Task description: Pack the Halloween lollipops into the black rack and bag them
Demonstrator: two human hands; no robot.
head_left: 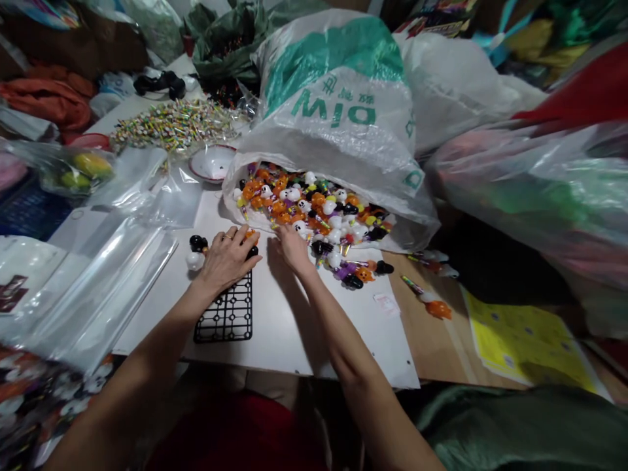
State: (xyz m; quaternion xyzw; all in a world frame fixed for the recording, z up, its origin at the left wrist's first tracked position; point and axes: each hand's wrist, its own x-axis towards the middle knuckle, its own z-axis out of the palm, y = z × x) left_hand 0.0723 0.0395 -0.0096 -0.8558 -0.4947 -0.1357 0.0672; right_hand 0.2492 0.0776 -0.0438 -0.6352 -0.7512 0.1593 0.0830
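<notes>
My left hand (pixel 228 256) lies over the far end of a black plastic grid tray (pixel 224 317), fingers spread on small Halloween toys. Orange and black pieces show under its fingertips, partly hidden. Beside its wrist sit a black toy head (pixel 198 243) and a white toy head (pixel 195 261). My right hand (pixel 292 247) is at the near edge of a heap of Halloween toys (pixel 304 203), white ghosts, orange pumpkins and black pieces on striped sticks. Its fingers are curled together, and whatever is in them is hidden.
The heap spills from a big white-and-green plastic sack (pixel 338 98). Loose toys (pixel 360 271) lie right of my right hand, one orange-headed toy (pixel 436 309) farther off. Left are clear plastic bags (pixel 118 275), a bowl (pixel 213 163) and piled striped sticks (pixel 176 125). Yellow sheets (pixel 530 340) lie right.
</notes>
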